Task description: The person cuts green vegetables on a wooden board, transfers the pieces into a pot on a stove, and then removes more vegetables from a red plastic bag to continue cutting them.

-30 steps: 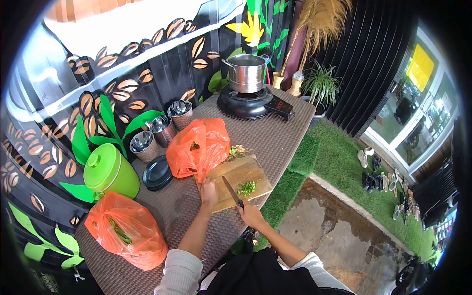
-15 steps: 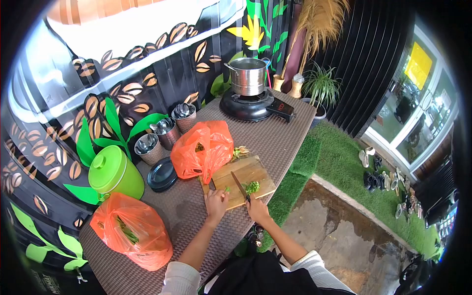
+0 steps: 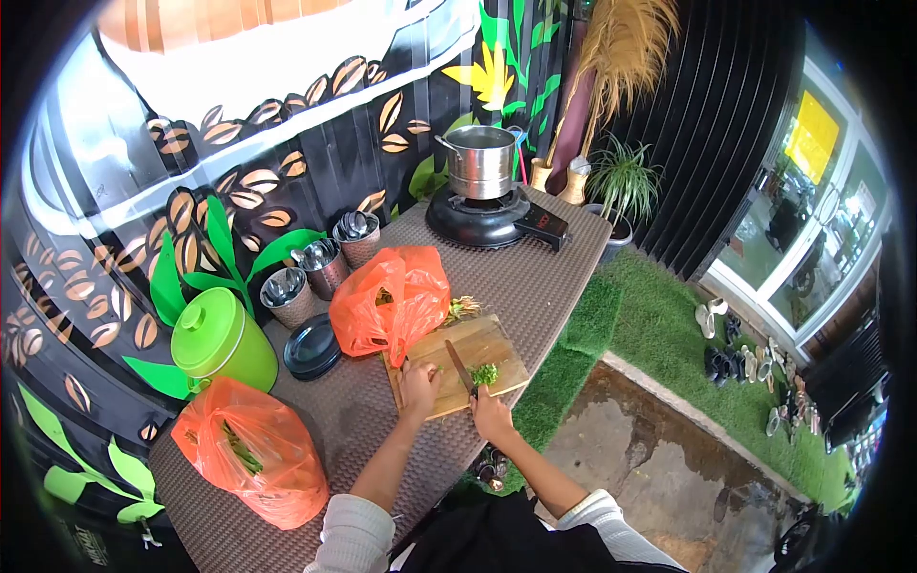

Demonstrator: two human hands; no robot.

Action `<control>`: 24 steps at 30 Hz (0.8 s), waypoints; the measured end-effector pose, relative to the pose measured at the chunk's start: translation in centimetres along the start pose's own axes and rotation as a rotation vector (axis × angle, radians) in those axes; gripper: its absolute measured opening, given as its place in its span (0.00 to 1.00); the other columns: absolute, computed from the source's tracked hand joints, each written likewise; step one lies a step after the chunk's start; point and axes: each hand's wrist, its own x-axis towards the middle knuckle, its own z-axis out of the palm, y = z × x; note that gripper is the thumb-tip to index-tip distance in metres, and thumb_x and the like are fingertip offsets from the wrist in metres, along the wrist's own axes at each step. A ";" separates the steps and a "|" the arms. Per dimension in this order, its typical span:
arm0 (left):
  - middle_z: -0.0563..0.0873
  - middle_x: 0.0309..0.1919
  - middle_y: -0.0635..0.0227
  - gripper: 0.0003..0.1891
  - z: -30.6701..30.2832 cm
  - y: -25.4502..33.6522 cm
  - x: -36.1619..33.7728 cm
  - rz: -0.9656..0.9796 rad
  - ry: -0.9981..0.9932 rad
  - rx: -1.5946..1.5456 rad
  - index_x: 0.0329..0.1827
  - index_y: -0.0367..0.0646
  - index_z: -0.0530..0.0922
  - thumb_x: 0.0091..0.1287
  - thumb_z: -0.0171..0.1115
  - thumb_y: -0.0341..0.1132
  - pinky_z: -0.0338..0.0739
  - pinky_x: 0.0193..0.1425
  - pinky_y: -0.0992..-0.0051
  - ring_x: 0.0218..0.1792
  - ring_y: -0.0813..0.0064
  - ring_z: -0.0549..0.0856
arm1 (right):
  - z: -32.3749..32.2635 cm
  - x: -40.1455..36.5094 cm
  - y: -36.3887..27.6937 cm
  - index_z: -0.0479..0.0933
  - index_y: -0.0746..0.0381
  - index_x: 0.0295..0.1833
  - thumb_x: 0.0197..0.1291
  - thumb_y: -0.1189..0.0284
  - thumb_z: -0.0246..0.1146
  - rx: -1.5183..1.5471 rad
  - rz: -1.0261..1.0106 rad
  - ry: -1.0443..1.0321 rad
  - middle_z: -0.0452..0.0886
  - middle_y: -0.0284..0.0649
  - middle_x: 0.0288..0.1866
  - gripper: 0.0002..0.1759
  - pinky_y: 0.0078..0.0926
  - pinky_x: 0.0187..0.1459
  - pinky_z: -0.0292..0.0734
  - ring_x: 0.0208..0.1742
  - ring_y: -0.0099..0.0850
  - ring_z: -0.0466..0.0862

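A wooden cutting board [image 3: 501,346] lies at the table's near edge. My right hand [image 3: 492,417] is closed around the handle of a knife [image 3: 458,361], whose blade points away from me over the board. Just right of the blade sits a small heap of chopped green herbs [image 3: 484,373]. My left hand [image 3: 418,387] rests on the left part of the board with its fingers curled together. Whatever those fingers hold is too small to make out. Behind the board stands an orange plastic bag [image 3: 392,301], with cut stems [image 3: 463,307] beside it.
Another orange bag [image 3: 253,454] with greens stands at the near left. Behind it are a green lidded bucket [image 3: 224,339], dark plates [image 3: 312,346] and cutlery cups [image 3: 288,298]. A steel pot [image 3: 480,162] sits on a black portable stove [image 3: 478,224] at the far end.
The view has shifted slightly. My left hand's fingers have curled in more, and the bit of green seen at their tips now hardly shows. The knife stays in my right hand, beside the herbs.
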 end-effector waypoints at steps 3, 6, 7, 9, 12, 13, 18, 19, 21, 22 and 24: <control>0.84 0.32 0.64 0.10 -1.4 1.9 -0.1 0.000 0.035 -0.096 0.28 0.41 0.82 0.59 0.67 0.39 0.69 0.47 0.57 0.42 0.59 0.79 | -0.4 0.0 0.2 0.63 0.65 0.50 0.71 0.59 0.49 0.012 -0.030 0.000 0.81 0.62 0.35 0.18 0.58 0.43 0.77 0.40 0.61 0.83; 0.84 0.31 0.61 0.12 -1.7 2.2 -0.3 -0.175 -0.331 -0.006 0.27 0.40 0.81 0.61 0.66 0.40 0.69 0.46 0.58 0.39 0.58 0.80 | -0.6 0.3 0.5 0.63 0.65 0.49 0.71 0.60 0.49 0.020 -0.068 0.009 0.81 0.62 0.34 0.17 0.58 0.42 0.77 0.39 0.61 0.83; 0.84 0.32 0.61 0.11 -1.2 2.1 -0.9 -0.084 -0.264 0.044 0.29 0.40 0.81 0.60 0.66 0.40 0.69 0.47 0.58 0.39 0.57 0.80 | -0.6 0.5 0.6 0.63 0.65 0.49 0.71 0.60 0.49 0.020 -0.071 0.007 0.81 0.62 0.34 0.17 0.58 0.42 0.77 0.39 0.61 0.83; 0.84 0.33 0.60 0.10 -0.7 2.2 -1.7 0.007 -0.200 0.093 0.31 0.41 0.80 0.60 0.67 0.39 0.70 0.47 0.58 0.38 0.56 0.81 | -0.7 0.7 0.7 0.64 0.65 0.47 0.70 0.62 0.50 0.029 -0.111 0.008 0.81 0.62 0.34 0.15 0.57 0.41 0.77 0.39 0.60 0.83; 0.84 0.36 0.58 0.10 -1.1 3.2 -2.4 -0.015 -0.149 0.057 0.39 0.41 0.80 0.58 0.67 0.34 0.71 0.50 0.58 0.42 0.55 0.81 | -0.7 0.9 0.7 0.64 0.66 0.46 0.70 0.64 0.51 0.027 -0.123 0.000 0.81 0.62 0.33 0.14 0.55 0.40 0.78 0.38 0.59 0.83; 0.84 0.37 0.58 0.12 -1.4 3.8 -2.4 0.089 -0.030 0.028 0.43 0.41 0.80 0.57 0.67 0.31 0.71 0.52 0.58 0.43 0.54 0.80 | -0.6 0.8 0.7 0.64 0.66 0.46 0.70 0.64 0.51 0.028 -0.122 -0.001 0.81 0.62 0.33 0.14 0.55 0.40 0.78 0.38 0.59 0.83; 0.83 0.40 0.57 0.15 -0.8 2.4 -1.5 0.309 -0.078 -0.154 0.48 0.40 0.81 0.56 0.65 0.25 0.73 0.54 0.59 0.45 0.53 0.80 | -1.2 0.5 0.4 0.64 0.66 0.46 0.69 0.65 0.51 0.022 -0.136 0.002 0.81 0.60 0.30 0.13 0.55 0.39 0.78 0.37 0.60 0.83; 0.83 0.39 0.56 0.13 -0.3 1.8 -1.5 0.302 -0.117 -0.170 0.45 0.40 0.82 0.56 0.65 0.25 0.74 0.53 0.60 0.45 0.54 0.80 | -1.1 0.5 0.5 0.64 0.66 0.46 0.69 0.65 0.51 0.021 -0.132 0.004 0.81 0.60 0.30 0.13 0.55 0.39 0.78 0.37 0.60 0.83; 0.83 0.38 0.56 0.10 0.3 1.5 -1.6 0.298 -0.159 -0.186 0.42 0.39 0.83 0.56 0.65 0.25 0.75 0.52 0.60 0.44 0.54 0.80 | -1.1 0.6 0.6 0.64 0.66 0.46 0.69 0.65 0.51 0.027 -0.151 0.013 0.81 0.61 0.31 0.13 0.55 0.39 0.77 0.37 0.60 0.83; 0.83 0.37 0.56 0.08 0.3 1.8 -1.7 0.248 -0.153 -0.199 0.39 0.38 0.82 0.56 0.65 0.25 0.75 0.51 0.61 0.44 0.55 0.80 | -1.1 0.6 0.7 0.64 0.66 0.46 0.69 0.65 0.51 0.027 -0.150 0.014 0.81 0.61 0.31 0.13 0.55 0.39 0.77 0.37 0.60 0.83; 0.83 0.37 0.56 0.05 0.0 2.4 -2.2 0.194 -0.148 -0.208 0.36 0.37 0.82 0.57 0.65 0.25 0.76 0.50 0.62 0.44 0.55 0.81 | -1.2 0.6 0.7 0.64 0.66 0.46 0.69 0.65 0.51 0.040 -0.142 -0.010 0.81 0.61 0.32 0.13 0.56 0.40 0.77 0.38 0.60 0.83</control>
